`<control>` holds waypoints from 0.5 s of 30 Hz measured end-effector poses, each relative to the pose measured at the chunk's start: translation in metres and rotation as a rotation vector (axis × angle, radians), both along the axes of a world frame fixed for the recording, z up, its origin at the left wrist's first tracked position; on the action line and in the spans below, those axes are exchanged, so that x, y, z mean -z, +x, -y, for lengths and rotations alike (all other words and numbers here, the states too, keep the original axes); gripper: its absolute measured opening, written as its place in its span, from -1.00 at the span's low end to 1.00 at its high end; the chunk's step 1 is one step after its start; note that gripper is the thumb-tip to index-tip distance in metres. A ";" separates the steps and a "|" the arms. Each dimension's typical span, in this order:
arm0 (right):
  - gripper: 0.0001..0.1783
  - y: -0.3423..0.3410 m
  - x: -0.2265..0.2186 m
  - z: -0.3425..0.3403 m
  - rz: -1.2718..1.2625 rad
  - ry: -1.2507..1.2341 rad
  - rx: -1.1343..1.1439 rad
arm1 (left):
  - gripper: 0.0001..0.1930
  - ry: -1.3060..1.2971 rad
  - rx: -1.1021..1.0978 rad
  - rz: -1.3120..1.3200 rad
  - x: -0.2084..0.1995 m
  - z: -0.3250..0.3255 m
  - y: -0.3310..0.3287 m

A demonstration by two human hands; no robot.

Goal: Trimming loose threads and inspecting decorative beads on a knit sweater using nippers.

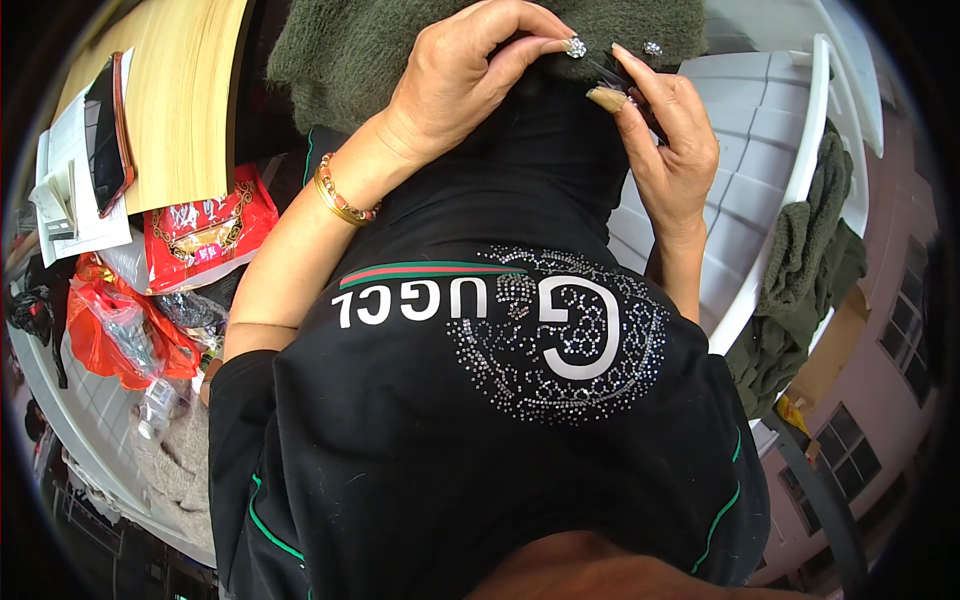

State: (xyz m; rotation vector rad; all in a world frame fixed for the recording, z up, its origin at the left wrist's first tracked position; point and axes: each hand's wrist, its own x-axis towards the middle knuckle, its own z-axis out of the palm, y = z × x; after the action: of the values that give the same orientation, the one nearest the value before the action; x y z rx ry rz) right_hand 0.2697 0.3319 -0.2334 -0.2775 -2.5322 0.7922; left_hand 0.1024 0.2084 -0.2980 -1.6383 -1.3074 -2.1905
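Note:
A dark green fuzzy knit garment [350,60] lies across my lap at the top of the head view. My left hand [465,75] pinches a round, sparkling rhinestone button [575,47] between thumb and forefinger, over the knit. Just to its right, my right hand [672,130] is closed around small dark thread snips [603,72], whose thin tips point toward that button. The handle is mostly hidden by the fingers. A yellowish cover wraps the right thumb tip. A second rhinestone button [653,48] sits on the knit beyond the right fingertips.
On the left stands a pale wooden board [185,100], with papers [85,215] and a dark brown-edged case [108,135] beside it. Below are a red printed package [210,230], a red plastic bag [125,325] and a clear bottle [157,405]. More green knitwear [800,260] hangs over a white plastic rim [805,150] at right.

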 end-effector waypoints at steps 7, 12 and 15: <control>-0.52 -0.005 -0.009 0.001 0.008 0.164 -0.066 | -0.92 -0.521 -0.087 0.201 -0.041 0.020 0.006; -0.52 -0.010 -0.012 0.012 0.030 0.287 -0.012 | -0.93 -0.249 0.034 0.303 -0.036 0.005 0.006; -0.55 -0.013 -0.005 0.010 0.009 0.317 0.051 | -0.93 -0.490 -0.015 0.458 -0.046 0.007 0.010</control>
State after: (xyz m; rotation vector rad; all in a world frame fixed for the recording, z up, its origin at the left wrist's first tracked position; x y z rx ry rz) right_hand 0.2569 0.3217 -0.2285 -0.2381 -2.5989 0.3611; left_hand 0.1121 0.2013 -0.2516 -1.2629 -2.1070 -2.4684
